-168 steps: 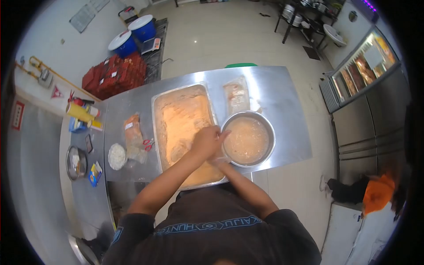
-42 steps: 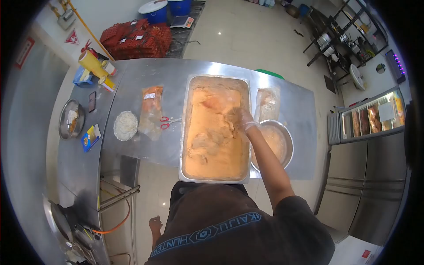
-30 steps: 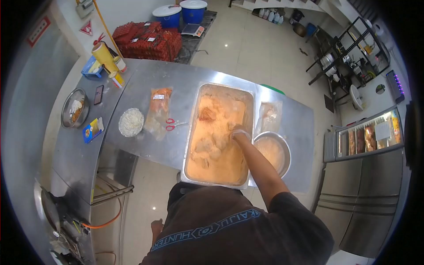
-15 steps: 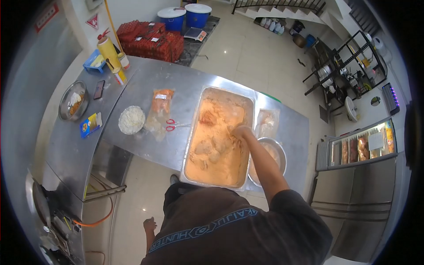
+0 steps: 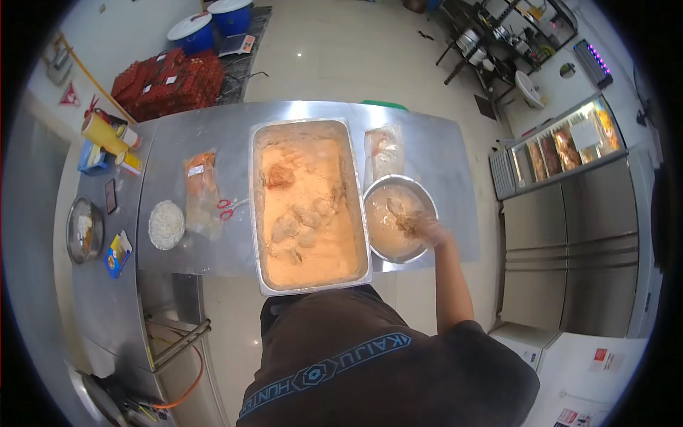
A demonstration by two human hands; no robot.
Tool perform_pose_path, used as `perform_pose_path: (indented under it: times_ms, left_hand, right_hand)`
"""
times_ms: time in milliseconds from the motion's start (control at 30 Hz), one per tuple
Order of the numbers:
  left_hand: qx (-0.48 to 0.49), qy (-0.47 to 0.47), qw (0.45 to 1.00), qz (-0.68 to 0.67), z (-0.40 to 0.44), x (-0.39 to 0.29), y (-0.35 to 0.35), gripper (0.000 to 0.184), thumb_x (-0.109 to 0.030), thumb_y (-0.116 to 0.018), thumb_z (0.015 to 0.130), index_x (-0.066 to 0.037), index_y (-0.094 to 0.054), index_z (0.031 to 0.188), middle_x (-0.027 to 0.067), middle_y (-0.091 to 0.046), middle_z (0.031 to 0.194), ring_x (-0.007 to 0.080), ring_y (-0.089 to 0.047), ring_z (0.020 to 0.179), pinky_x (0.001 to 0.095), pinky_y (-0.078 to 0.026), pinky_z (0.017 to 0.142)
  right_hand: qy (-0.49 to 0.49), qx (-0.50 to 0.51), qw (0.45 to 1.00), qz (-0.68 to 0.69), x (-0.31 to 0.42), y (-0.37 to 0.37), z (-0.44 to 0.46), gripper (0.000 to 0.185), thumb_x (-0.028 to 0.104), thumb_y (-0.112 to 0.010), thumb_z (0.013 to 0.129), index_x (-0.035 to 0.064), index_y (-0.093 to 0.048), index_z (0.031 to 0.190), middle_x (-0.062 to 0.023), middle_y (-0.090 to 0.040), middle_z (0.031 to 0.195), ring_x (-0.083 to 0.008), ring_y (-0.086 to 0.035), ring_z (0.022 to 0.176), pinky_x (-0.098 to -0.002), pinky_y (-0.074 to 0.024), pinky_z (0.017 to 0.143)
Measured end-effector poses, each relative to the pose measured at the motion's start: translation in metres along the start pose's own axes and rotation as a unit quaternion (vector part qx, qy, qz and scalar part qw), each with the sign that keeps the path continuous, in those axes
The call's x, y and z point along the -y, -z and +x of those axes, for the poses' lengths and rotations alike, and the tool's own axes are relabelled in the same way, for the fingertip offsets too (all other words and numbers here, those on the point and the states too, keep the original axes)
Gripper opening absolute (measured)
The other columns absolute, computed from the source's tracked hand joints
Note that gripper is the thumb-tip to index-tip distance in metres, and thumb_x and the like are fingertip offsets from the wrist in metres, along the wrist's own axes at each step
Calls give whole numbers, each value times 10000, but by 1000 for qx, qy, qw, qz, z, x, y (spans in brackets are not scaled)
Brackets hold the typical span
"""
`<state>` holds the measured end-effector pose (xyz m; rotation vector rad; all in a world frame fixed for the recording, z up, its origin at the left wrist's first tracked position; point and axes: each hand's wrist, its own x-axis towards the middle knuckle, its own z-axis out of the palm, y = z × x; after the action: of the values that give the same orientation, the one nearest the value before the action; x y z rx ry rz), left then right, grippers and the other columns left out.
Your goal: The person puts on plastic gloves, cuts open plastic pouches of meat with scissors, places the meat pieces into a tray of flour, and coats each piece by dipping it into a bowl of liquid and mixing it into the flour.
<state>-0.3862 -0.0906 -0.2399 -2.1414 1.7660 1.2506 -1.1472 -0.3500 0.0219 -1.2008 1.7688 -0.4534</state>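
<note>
My right hand, partly blurred, reaches over the metal bowl of cloudy, pale orange liquid. Its fingers are closed at what looks like a wet chicken piece, just at the liquid's surface. To the left of the bowl, a deep rectangular metal tray holds orange seasoned flour. Several coated chicken pieces lie in the middle of that flour, and a darker reddish powder patch shows near its upper left. My left hand is out of view.
Left of the tray are red-handled scissors, a bag of orange powder and a bowl of white flour. A clear plastic bag lies behind the metal bowl. A phone and steel bowl sit far left.
My right hand has moved from the flour tray, rightward and nearer to me, into the metal bowl. My left hand, earlier hanging low at my side, has left the view. The camera has turned right.
</note>
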Motion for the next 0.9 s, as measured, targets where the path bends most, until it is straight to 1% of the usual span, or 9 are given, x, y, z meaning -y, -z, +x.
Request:
perform_pose_path:
  times_ms: [133,233,267,333,433,600,733,833,900]
  left_hand:
    - [15,-23,999,41,15,-20,47,326,-285,-668,945,31,-624,876,141,-645,666,231,-621,486,346,-480,420]
    - [1,58,995,-78,38,-42,93,322,-286,-670,947,25,-624,880,139,-646,669,228,-620,488,342,-478,421]
    - [-27,136,963,-231,48,-48,107,319,-288,-671,948,21,-625,888,136,-648,673,222,-620,488,339,-475,420]
    - [-63,139,964,-220,56,-73,133,325,-298,-673,949,21,-628,909,131,-649,680,208,-620,490,331,-475,421]
    - [-84,119,959,-244,76,-96,148,326,-302,-663,950,22,-637,942,122,-652,691,187,-623,500,312,-478,433]
    - [-74,61,969,-226,70,-118,138,311,-300,-650,948,11,-648,959,122,-665,705,184,-635,531,309,-486,458]
    - [-21,117,977,-179,61,-78,89,360,-332,-658,937,25,-687,972,168,-705,777,246,-686,661,381,-537,579]
    - [-7,92,995,-38,41,-58,73,370,-339,-658,935,28,-694,975,177,-711,796,259,-691,695,391,-541,614]
    - [-10,94,995,-6,28,-51,68,377,-343,-658,934,30,-699,978,183,-715,809,268,-695,718,398,-543,638]
  right_hand:
    - [248,-95,869,-417,-105,-44,32,174,154,-665,835,48,-692,971,-157,-681,869,-338,-627,704,-432,-497,650]
    - [-45,-246,958,-144,-100,-80,36,144,173,-652,818,73,-709,905,-148,-698,801,-296,-667,729,-385,-515,674]
    - [-93,-275,957,21,-102,-87,39,139,163,-659,807,71,-709,898,-169,-696,823,-319,-667,748,-395,-520,689]
    - [-177,-305,871,343,-126,-108,52,129,143,-673,786,66,-709,883,-211,-692,866,-364,-666,786,-413,-530,720]
    - [83,-387,895,-206,-133,-113,43,155,172,-702,788,37,-703,862,-202,-699,847,-312,-678,780,-413,-536,731]
    - [98,-243,956,-131,-118,-67,23,215,234,-701,848,19,-699,839,-156,-690,744,-239,-666,663,-374,-533,634]
    - [-162,-157,957,181,-79,-43,11,328,324,-695,897,9,-704,807,-150,-687,686,-231,-671,614,-370,-528,571]
    - [-254,-166,938,166,-90,-49,30,323,301,-666,908,7,-708,782,-151,-676,681,-253,-672,610,-404,-517,613]
    - [-165,-116,979,-30,-95,-46,34,357,327,-685,906,-5,-697,775,-177,-699,738,-252,-689,660,-379,-533,613]
